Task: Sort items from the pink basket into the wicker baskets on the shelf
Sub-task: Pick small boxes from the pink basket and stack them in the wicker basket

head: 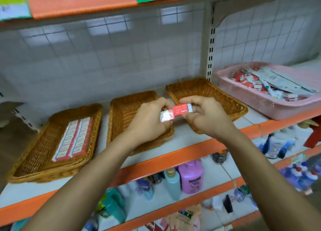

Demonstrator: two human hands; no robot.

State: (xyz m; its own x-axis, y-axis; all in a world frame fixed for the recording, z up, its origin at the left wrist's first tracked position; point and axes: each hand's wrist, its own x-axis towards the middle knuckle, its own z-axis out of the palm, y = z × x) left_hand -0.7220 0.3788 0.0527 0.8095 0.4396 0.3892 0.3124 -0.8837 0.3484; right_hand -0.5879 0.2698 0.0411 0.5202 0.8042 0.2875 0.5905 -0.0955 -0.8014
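While both hands work together above the orange-edged white shelf (191, 149), the head view shows the sorting in mid-step. The left hand (149, 121) and the right hand (206, 117) each pinch one end of a small red-and-white flat packet (178, 110). It may be two packets held overlapping, but blur keeps me from telling. The packet hangs in the air over the gap between the middle woven brown wicker basket (121, 112) and the right woven brown wicker basket (199, 88), touching neither.

The left woven brown wicker basket (46, 175), near the shelf's left end, already carries two neat rows of red-and-white boxes (74, 138). The other two wicker baskets appear to hold nothing. The pink plastic slotted basket (271, 109) sits toward the shelf's right end, heaped with mixed red and white cartons, so most of the sorting seems to lie ahead.

The step in hand looks like checking or squaring up the packet before placing it. The next move calls for choosing the matching wicker basket, lowering the packet flat against its floor, and letting go with both hands.
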